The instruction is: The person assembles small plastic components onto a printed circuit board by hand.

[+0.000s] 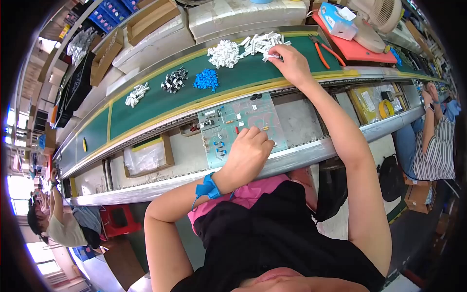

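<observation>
A green circuit board (253, 108) with several mounted parts lies across the rails in front of me. Over its lower middle my left hand (247, 155) is closed, fingers curled down; what they hold, if anything, is hidden. It wears a blue wrist strap (208, 187). My right hand (292, 65) reaches to the far side, thumb and forefinger pinched on a small white block-shaped part (270, 57). That hand is at the edge of a heap of long white parts (260, 44). Beside this heap sits a pile of smaller white parts (224, 54).
Blue parts (206, 79), black parts (174, 80) and more white pieces (137, 95) lie on the green belt (160, 109). Orange-handled pliers (321, 52) rest at right, near a tissue box (338, 22) and fan (382, 13). Co-workers sit at left (68, 226) and right (435, 151).
</observation>
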`<action>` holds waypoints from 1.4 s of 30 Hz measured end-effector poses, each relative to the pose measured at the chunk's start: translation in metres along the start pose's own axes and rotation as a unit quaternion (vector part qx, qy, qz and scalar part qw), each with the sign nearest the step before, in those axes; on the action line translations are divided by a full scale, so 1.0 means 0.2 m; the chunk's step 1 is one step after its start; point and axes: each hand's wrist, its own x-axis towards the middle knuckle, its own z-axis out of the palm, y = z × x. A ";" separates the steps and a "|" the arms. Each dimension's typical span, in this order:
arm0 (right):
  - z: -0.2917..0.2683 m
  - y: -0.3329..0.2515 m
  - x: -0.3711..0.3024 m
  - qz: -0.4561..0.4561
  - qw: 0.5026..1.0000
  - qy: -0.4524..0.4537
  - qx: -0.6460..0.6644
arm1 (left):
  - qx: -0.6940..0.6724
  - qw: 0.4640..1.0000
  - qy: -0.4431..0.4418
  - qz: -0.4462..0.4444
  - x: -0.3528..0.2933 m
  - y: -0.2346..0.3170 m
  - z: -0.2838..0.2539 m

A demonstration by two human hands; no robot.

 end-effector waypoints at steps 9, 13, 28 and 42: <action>-0.09 -0.05 0.01 0.217 0.887 -0.074 0.401 | 0.007 1.000 -0.028 0.006 0.02 0.00 -0.05; -0.16 -0.20 0.02 0.211 0.825 -0.115 0.511 | -0.091 0.978 0.158 -0.100 0.16 -0.19 -0.14; -0.19 -0.31 -0.02 0.233 0.783 -0.198 0.541 | -0.460 0.812 0.149 -0.327 0.32 -0.46 -0.23; -0.21 -0.27 0.00 0.232 0.819 -0.155 0.501 | -0.304 0.916 0.064 -0.254 0.27 -0.37 -0.07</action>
